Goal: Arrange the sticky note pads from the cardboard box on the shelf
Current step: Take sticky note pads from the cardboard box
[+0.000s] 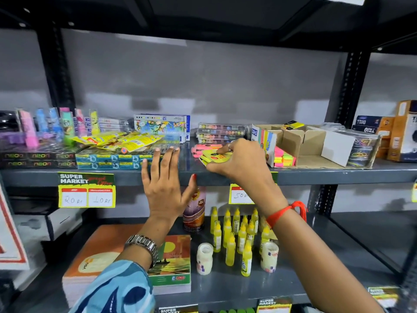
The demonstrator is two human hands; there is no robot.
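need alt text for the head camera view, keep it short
The right hand sets yellow sticky note pads on a grey shelf, in front of pink pads and left of an open cardboard box. The left hand hovers open beside it.

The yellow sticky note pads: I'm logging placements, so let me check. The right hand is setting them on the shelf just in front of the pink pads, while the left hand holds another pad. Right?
Not quite. In the head view the left hand holds nothing; it hovers open at the shelf edge. The rest stands: the right hand is setting the yellow sticky note pads just in front of the pink pads.
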